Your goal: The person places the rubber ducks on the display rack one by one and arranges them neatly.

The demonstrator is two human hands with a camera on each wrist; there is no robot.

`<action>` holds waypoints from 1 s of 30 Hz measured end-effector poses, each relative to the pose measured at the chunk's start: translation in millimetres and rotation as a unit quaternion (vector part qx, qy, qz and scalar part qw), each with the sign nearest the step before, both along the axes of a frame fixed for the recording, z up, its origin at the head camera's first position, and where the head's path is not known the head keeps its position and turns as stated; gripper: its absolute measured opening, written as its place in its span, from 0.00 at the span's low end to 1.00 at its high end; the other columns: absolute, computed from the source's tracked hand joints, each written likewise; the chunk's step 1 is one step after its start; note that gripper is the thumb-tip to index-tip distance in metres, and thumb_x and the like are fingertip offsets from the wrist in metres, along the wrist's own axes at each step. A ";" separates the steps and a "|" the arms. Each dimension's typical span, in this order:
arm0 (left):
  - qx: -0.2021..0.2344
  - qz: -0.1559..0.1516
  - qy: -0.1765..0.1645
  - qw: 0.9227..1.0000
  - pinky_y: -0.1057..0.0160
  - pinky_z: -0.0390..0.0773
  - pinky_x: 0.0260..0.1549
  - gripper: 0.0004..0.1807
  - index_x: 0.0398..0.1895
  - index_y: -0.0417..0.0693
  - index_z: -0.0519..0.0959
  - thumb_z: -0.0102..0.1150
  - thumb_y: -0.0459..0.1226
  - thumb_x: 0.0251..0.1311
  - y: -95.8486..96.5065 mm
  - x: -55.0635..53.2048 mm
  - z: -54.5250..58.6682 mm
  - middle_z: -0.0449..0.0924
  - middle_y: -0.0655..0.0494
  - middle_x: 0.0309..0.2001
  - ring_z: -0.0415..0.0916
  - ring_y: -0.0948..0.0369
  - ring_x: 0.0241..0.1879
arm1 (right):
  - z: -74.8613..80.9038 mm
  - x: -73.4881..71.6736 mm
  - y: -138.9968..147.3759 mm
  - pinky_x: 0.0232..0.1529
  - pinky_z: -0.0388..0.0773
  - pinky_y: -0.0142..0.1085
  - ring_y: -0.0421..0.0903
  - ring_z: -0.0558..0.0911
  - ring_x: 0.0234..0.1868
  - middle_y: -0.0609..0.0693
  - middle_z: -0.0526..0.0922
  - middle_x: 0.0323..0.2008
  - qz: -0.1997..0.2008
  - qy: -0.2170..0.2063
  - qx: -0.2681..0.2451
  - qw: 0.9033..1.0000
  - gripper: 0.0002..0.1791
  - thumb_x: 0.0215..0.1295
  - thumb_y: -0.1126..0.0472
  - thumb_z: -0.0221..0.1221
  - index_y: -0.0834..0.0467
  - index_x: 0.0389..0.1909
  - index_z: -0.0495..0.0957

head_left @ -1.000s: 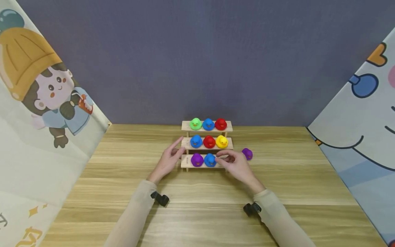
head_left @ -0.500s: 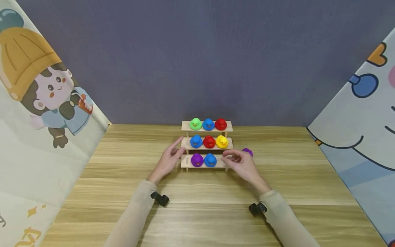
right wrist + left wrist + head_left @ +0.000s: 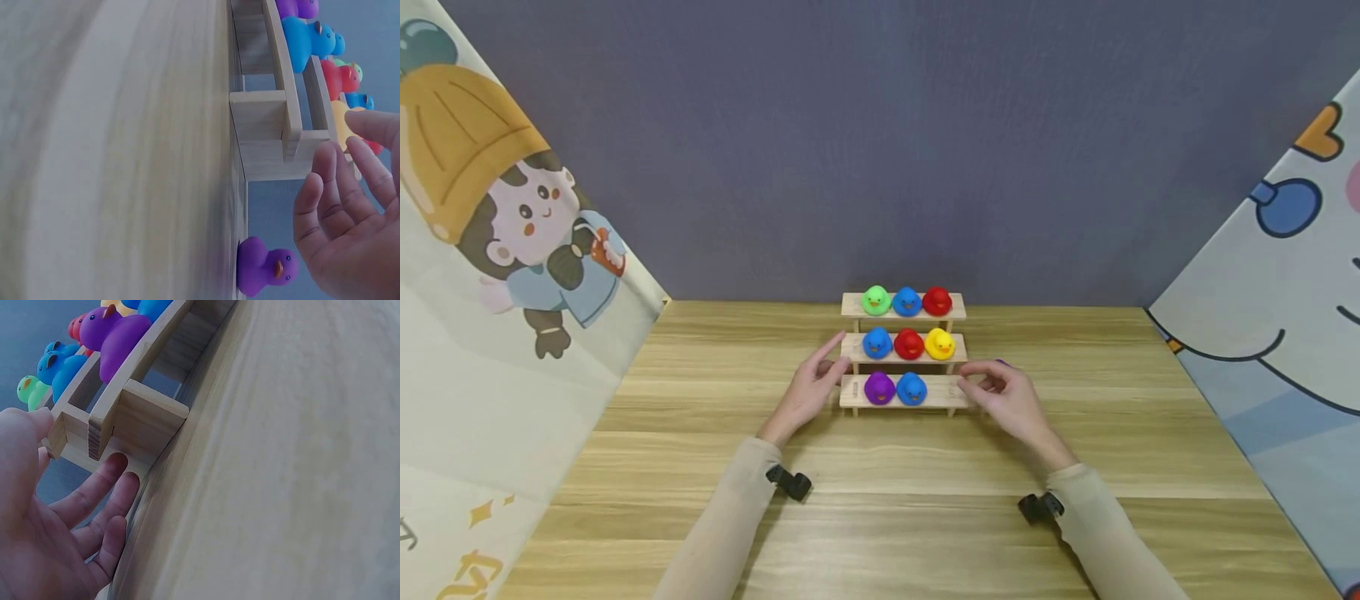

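A three-tier wooden rack stands mid-table with small rubber ducks on it. The top tier has a green duck, a blue one and a red one. The middle tier has blue, red and a yellow duck. On the bottom tier are a purple duck and a blue duck, with a bare spot at its right. My left hand rests with straight fingers against the rack's left end. My right hand hovers by the rack's right end, fingers relaxed and holding nothing. A loose purple duck sits on the table just beside that hand, almost hidden in the head view.
The wooden table reaches a grey back wall. Cartoon-printed panels stand along its left side and right side. Bare tabletop lies in front of the rack and on both sides of it.
My right hand has slid to the right, from the blue duck on the bottom tier to the rack's right end, and now covers the loose purple duck. The left hand has stayed put.
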State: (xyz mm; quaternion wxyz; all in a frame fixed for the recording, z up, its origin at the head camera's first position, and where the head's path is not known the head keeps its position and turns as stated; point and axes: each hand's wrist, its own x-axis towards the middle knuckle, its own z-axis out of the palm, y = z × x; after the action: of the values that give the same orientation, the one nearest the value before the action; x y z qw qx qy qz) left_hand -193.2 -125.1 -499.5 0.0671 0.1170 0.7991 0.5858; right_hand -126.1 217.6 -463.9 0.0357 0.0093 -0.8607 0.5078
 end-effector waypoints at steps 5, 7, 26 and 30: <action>-0.004 0.000 -0.001 1.000 0.62 0.81 0.36 0.32 0.85 0.58 0.61 0.53 0.49 0.82 0.3 -0.6 -0.2 0.89 0.38 0.47 0.82 0.56 0.39 | -0.7 -0.6 8.7 0.31 0.75 0.28 0.39 0.78 0.32 0.58 0.85 0.38 -0.008 -0.003 0.006 1.000 0.14 0.68 0.58 0.72 0.57 0.52 0.89; -0.004 0.001 -0.002 1.000 0.62 0.81 0.36 0.32 0.85 0.59 0.61 0.53 0.49 0.82 0.3 -0.3 0.2 0.90 0.38 0.47 0.82 0.55 0.40 | -0.1 -0.8 12.8 0.31 0.76 0.28 0.38 0.78 0.32 0.60 0.86 0.40 -0.013 -0.004 0.011 1.000 0.15 0.69 0.59 0.72 0.58 0.53 0.88; 0.005 0.002 -0.010 1.000 0.60 0.82 0.36 0.32 0.84 0.61 0.62 0.54 0.49 0.82 -0.4 0.9 1.9 0.89 0.37 0.50 0.83 0.50 0.42 | 1.1 -8.7 54.9 0.32 0.82 0.35 0.45 0.88 0.37 0.65 0.86 0.58 -0.020 -0.068 -0.009 0.997 0.26 0.72 0.54 0.70 0.62 0.65 0.80; 0.007 0.002 -0.008 1.000 0.61 0.81 0.36 0.32 0.84 0.60 0.62 0.54 0.49 0.82 -1.0 0.4 0.9 0.89 0.36 0.50 0.83 0.48 0.43 | 1.0 -9.2 61.3 0.32 0.84 0.37 0.45 0.88 0.36 0.66 0.85 0.60 -0.025 -0.073 -0.005 0.997 0.27 0.73 0.53 0.69 0.63 0.66 0.79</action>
State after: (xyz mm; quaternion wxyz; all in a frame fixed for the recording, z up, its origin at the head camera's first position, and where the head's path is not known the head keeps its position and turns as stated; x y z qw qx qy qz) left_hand -192.8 -126.1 -498.7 0.0717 0.1107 0.7949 0.5923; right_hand -135.3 278.9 -462.9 -0.0142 -0.0499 -0.8583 0.5104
